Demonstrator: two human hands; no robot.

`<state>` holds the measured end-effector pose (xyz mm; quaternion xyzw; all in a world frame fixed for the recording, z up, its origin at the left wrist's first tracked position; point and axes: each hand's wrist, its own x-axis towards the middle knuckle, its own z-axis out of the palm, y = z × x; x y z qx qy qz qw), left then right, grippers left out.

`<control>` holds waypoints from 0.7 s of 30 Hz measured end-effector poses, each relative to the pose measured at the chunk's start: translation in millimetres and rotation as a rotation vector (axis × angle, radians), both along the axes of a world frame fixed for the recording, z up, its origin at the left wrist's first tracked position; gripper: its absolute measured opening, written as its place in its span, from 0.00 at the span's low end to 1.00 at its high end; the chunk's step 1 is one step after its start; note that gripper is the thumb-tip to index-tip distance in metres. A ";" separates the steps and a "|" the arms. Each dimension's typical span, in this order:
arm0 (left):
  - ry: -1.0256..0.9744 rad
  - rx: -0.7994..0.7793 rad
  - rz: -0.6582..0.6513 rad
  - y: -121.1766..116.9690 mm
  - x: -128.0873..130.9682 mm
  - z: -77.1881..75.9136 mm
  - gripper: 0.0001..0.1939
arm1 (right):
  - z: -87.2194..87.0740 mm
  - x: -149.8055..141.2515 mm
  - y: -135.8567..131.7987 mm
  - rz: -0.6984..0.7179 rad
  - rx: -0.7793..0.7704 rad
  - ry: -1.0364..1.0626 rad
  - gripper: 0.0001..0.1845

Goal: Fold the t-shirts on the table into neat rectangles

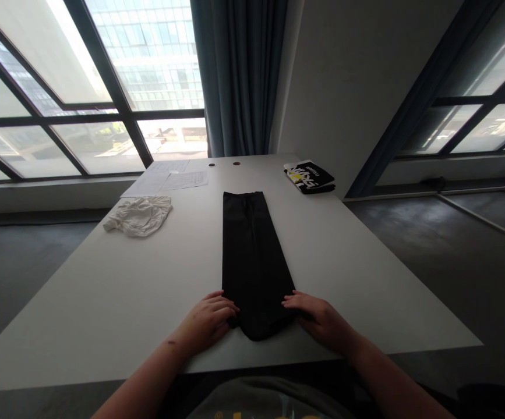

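Observation:
A long black garment, folded into a narrow strip, lies lengthwise down the middle of the white table. Its near end is rounded and sits between my two hands. My left hand grips the near left edge of the strip with fingers curled onto the cloth. My right hand holds the near right edge, its fingers tucked against the fabric.
A crumpled white cloth lies at the left of the table, with paper sheets behind it. A folded black item with yellow and white print sits at the far right corner. Windows and a curtain stand beyond.

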<state>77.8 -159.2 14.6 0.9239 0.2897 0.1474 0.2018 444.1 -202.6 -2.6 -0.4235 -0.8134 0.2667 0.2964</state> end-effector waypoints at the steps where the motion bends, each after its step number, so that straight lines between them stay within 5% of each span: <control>1: -0.014 -0.015 0.044 -3.3 -1.0 1.2 0.16 | 4.0 0.2 -2.6 -0.028 -0.017 0.006 0.14; 6: -0.044 -0.024 0.259 -6.8 3.0 15.2 0.11 | 30.2 0.4 1.3 -0.106 -0.084 0.052 0.17; 11: 0.004 -0.033 0.487 36.4 22.6 29.0 0.10 | 45.2 -4.5 53.6 -0.205 -0.174 0.050 0.20; 16: 0.221 -0.099 0.632 72.7 35.8 17.9 0.08 | 29.5 -13.4 98.3 -0.342 -0.187 -0.276 0.13; 21: 0.207 -0.154 0.690 60.8 33.1 8.3 0.19 | 7.8 -13.8 87.3 -0.419 -0.064 -0.326 0.25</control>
